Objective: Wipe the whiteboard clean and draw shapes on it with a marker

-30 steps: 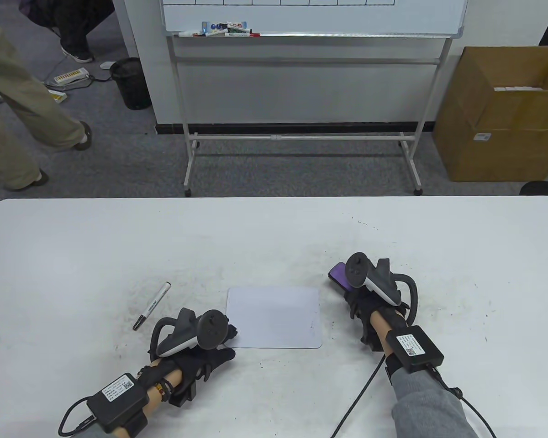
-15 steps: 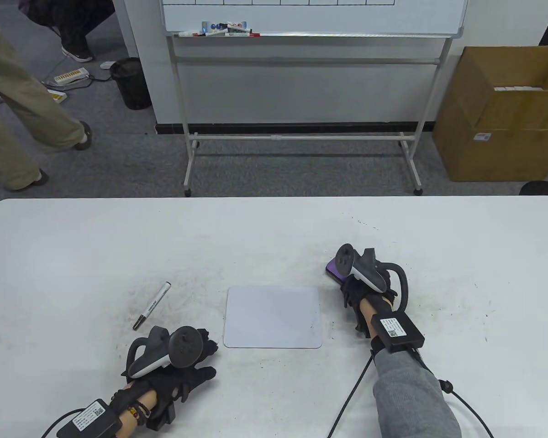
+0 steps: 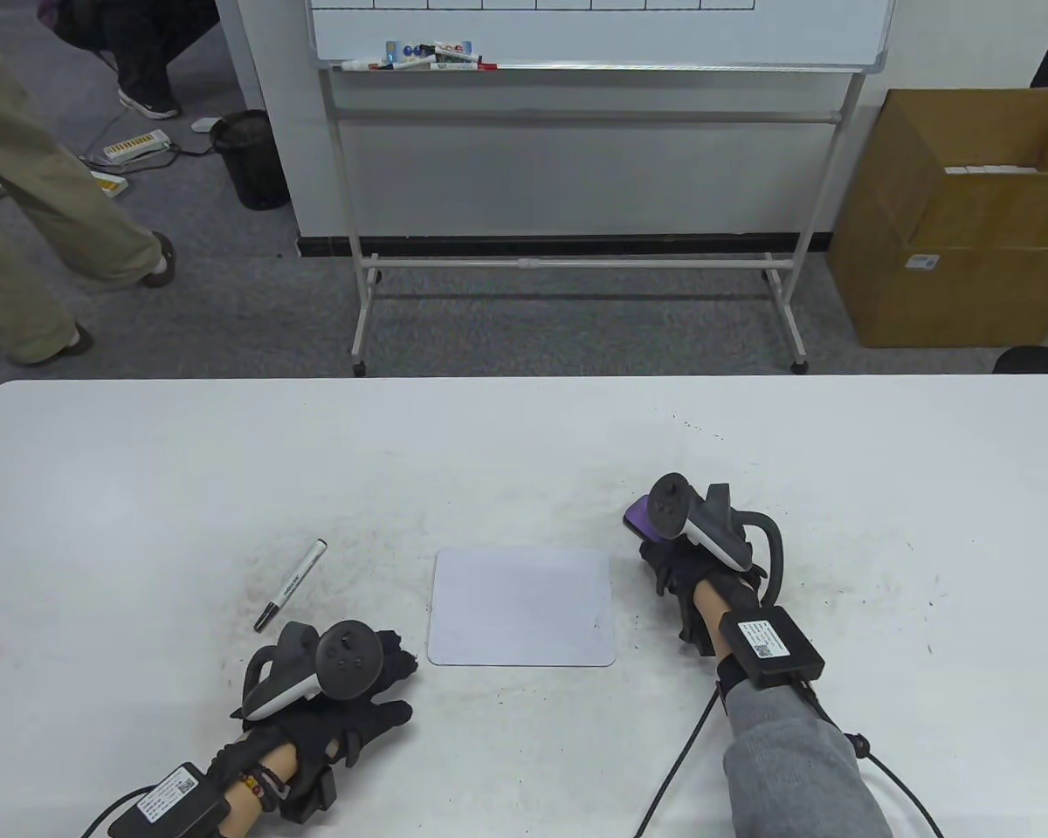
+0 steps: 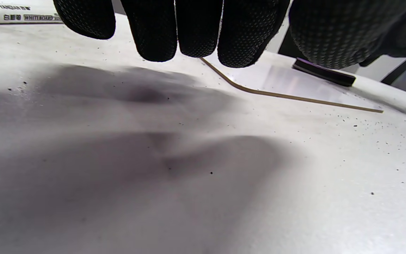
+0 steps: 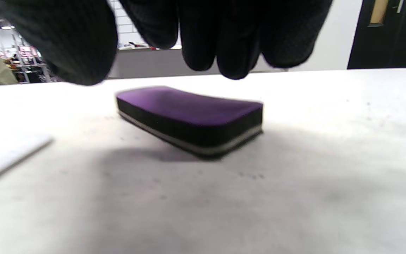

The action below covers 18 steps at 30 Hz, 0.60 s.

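Note:
A small blank whiteboard (image 3: 522,607) lies flat near the table's front middle. To its left lies a white marker (image 3: 291,584) with a black cap, also at the top left of the left wrist view (image 4: 16,12). A purple eraser (image 3: 637,517) with a black base lies off the board's upper right corner. My right hand (image 3: 668,552) hovers just behind it; its fingers (image 5: 203,38) hang above the eraser (image 5: 189,118) without touching it. Below the marker, left of the board, my left hand (image 3: 389,668) has relaxed fingers (image 4: 197,31) over bare table and holds nothing.
The table (image 3: 524,436) is speckled with dark dust. Beyond its far edge stand a large whiteboard on a wheeled frame (image 3: 576,262), a cardboard box (image 3: 952,236) at the right and a black bin (image 3: 251,157). A person's legs (image 3: 44,227) show at the left.
My left hand drew back from the board's lower left corner toward the front left, then stayed. My right hand shifted slightly near the eraser, which lies in nearly the same place.

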### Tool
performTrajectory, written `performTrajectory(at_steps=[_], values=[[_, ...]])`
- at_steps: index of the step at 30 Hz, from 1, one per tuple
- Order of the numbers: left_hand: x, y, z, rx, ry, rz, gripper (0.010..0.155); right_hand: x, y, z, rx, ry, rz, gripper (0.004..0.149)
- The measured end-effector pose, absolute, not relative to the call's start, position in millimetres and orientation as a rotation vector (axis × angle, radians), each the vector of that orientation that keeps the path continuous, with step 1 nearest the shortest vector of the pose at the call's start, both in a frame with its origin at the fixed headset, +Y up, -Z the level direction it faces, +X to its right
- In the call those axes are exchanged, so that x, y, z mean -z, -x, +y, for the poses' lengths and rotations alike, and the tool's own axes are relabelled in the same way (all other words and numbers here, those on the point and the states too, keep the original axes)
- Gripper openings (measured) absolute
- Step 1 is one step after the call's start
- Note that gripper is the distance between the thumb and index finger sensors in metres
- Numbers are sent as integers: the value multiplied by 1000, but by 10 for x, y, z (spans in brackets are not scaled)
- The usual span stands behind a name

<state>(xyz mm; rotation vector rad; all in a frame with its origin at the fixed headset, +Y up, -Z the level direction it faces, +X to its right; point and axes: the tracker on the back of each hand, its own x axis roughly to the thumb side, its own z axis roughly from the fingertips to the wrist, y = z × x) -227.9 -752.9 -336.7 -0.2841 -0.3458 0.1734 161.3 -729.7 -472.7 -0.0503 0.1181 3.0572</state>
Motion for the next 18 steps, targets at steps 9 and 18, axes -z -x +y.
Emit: performTrajectory(at_steps=[9, 18], values=[[3349, 2216, -7581, -141, 291, -365, 69, 4047, -1439, -7146, -3032, -202, 103, 79], [3350, 2238, -7575, -143, 270, -324, 70, 3492, -1338, -7115, -2980, -357, 113, 79]])
